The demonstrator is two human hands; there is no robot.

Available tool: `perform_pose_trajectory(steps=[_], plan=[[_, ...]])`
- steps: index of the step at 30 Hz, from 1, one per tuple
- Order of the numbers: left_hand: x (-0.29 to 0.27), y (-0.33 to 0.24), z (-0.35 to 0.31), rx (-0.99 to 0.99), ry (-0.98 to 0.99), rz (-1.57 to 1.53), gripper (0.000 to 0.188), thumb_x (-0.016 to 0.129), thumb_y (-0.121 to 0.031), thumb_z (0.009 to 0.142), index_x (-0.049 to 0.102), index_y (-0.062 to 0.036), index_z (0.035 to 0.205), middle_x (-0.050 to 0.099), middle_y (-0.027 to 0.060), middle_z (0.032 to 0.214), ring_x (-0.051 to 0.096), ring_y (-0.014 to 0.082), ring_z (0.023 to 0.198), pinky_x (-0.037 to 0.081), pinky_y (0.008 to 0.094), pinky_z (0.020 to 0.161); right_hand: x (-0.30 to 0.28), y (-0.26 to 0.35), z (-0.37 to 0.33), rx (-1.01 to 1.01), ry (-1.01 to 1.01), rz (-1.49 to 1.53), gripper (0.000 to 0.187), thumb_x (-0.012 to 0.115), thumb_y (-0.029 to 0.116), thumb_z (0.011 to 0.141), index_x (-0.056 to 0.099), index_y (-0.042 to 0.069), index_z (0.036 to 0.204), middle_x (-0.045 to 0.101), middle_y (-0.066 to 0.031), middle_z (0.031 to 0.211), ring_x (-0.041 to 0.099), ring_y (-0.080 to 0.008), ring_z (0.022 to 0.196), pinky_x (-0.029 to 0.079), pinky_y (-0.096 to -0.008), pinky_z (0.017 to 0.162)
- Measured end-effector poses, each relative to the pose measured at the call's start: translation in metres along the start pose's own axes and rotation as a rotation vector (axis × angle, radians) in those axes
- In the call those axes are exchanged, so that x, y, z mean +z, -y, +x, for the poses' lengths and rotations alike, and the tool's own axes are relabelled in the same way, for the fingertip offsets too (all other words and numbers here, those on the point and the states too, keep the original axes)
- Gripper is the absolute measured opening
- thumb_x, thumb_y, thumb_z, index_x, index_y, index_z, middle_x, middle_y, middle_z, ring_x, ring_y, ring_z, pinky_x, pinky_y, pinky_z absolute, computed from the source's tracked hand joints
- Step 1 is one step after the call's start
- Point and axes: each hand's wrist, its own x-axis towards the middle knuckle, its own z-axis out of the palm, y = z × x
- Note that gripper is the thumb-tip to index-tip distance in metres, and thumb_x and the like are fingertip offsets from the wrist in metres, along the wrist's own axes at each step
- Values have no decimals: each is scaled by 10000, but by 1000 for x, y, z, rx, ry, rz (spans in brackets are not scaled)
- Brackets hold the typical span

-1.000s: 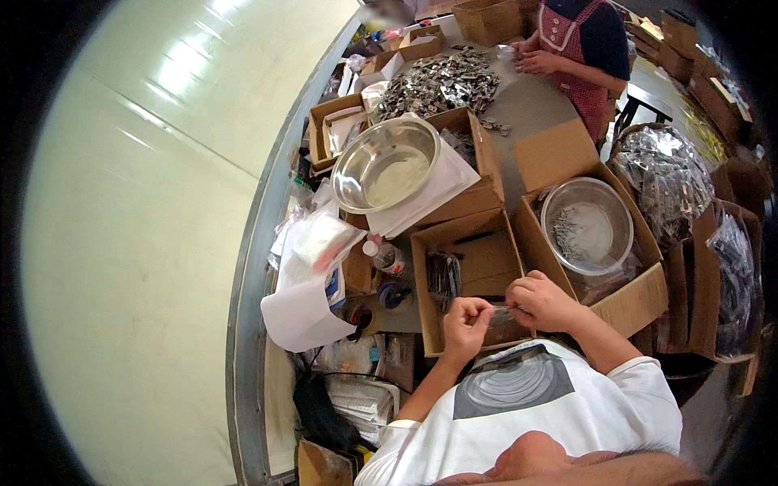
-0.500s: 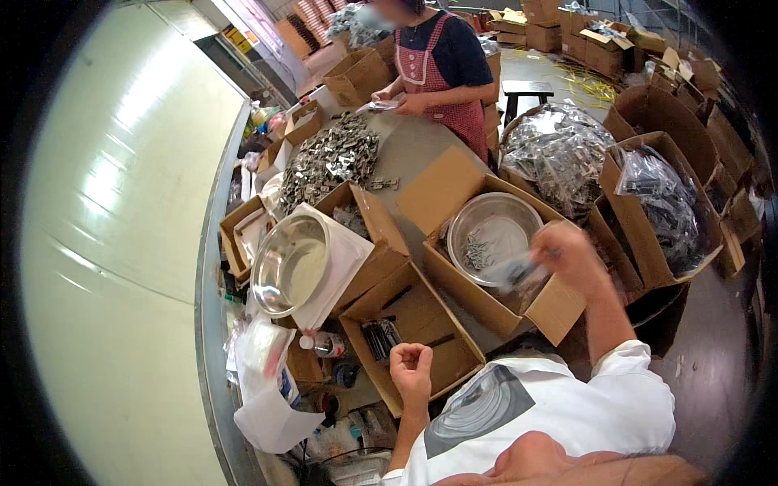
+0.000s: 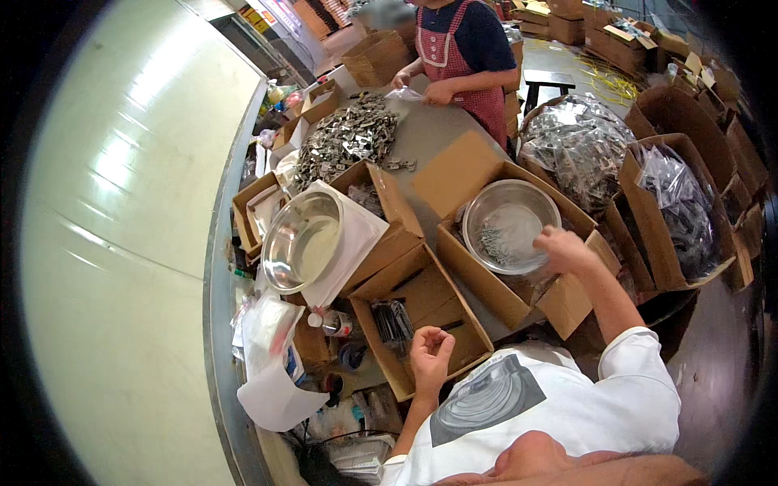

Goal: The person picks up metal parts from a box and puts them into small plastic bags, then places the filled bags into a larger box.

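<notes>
Two bare hands are at work in the lower centre and right of the frame. The left hand (image 3: 431, 355), at lower centre, has thumb and fingers curled toward each other above the near side of one open carton (image 3: 438, 306); I cannot tell whether anything sits between its fingertips. The right hand (image 3: 562, 248), right of centre, has bent fingers at the right rim of one steel bowl (image 3: 523, 219) (what, if anything, they grip is hidden). One heap of small metal pieces (image 3: 494, 243), too many to count, lies in the lower left of that bowl, which sits in a second carton (image 3: 478, 277).

In the first carton, one row of dark flat packets (image 3: 391, 322), several but too blurred to number, stands at the left. A second steel bowl (image 3: 274, 255) rests tilted on white sheets (image 3: 361, 235), left of centre. Below it is one clear bottle (image 3: 336, 324) with a white cap. At upper centre lies one pile of metal parts (image 3: 348, 138); above and to the right of it, one co-worker (image 3: 478, 49) in a checked apron holds one clear packet (image 3: 403, 95).
</notes>
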Motion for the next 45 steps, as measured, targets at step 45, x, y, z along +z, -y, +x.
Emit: perform_pose_trajectory(steps=[45], plan=[[-4, 25, -20, 132, -33, 389, 143, 597, -102, 834, 588, 19, 759, 579, 68, 659, 491, 80, 596, 411, 269, 534, 64, 184, -7, -573, 29, 546, 120, 597, 46, 717, 577, 58, 835, 600, -141, 766, 607, -347, 727, 493, -406, 604]])
